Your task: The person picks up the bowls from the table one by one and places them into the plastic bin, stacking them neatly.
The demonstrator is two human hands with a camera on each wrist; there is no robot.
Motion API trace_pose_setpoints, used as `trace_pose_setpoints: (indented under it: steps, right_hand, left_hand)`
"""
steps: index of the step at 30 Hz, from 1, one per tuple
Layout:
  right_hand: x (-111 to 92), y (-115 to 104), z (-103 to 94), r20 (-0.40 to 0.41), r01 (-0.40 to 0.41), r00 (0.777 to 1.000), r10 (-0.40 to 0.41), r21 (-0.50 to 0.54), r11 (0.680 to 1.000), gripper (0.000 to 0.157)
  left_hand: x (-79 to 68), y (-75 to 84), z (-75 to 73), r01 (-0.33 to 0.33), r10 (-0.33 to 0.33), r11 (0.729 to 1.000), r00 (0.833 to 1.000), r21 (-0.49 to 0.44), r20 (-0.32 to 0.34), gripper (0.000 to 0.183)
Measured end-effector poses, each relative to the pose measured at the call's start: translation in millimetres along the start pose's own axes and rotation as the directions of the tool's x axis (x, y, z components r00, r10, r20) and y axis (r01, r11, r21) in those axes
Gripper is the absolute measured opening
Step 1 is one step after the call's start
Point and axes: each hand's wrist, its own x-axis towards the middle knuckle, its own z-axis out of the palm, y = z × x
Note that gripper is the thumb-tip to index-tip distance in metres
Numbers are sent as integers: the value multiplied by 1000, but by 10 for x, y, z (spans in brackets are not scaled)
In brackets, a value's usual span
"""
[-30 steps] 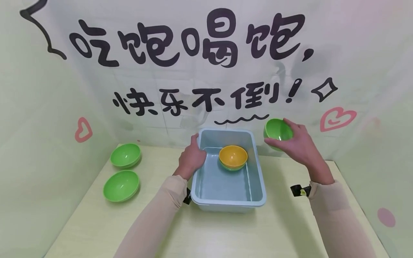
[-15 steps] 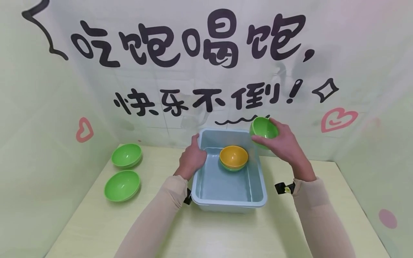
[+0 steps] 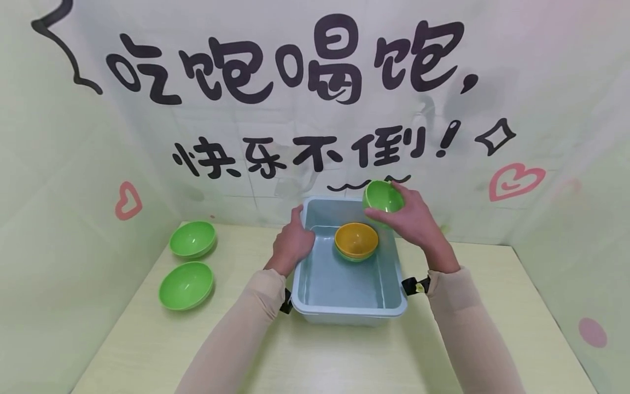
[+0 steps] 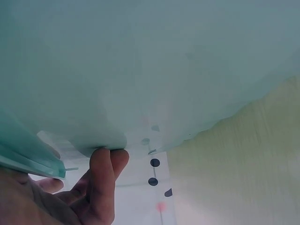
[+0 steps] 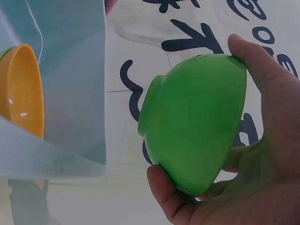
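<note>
My right hand holds a green bowl by its rim, tilted, above the far right corner of a light blue plastic tub. In the right wrist view the fingers and thumb span the green bowl, its foot facing the tub. Inside the tub an orange bowl is stacked on a green one, toward the back right. My left hand grips the tub's left rim, thumb over the inside. From the left wrist, curled fingertips press the tub's outer wall.
Two green bowls, a rear one and a front one, stand on the left of the pale wooden table. A white printed sheet hangs behind the table, with walls at both sides.
My right hand has carried the green bowl leftward, from beside the tub to over its far right corner. The left hand keeps its grip on the rim, and the tub stays put.
</note>
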Motion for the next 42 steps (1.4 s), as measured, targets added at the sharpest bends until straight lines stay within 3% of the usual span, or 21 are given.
trace_pose_setpoints:
  steps: [9,22,34,42]
  right_hand:
    - [83,6,203,-12,-10,1000,10,-44,999,112]
    - [170,12,466,-20,-11,1000,10,-28,1000,112]
    - [206,52,606,-20,-32,999,32,-35,999,116]
    - [243,102,686,-37,1,999,-2,-17,1000,118]
  left_hand:
    - [12,-8,14,-8,8,1000,1000,4,-5,76]
    - [-1,10,60,-12,12,1000,1000,3,-3,77]
    - [3,24,35,-11,11,1000,1000,9,-13,77]
    - [14,11,8,-15,15,1000,1000,4,-14,78]
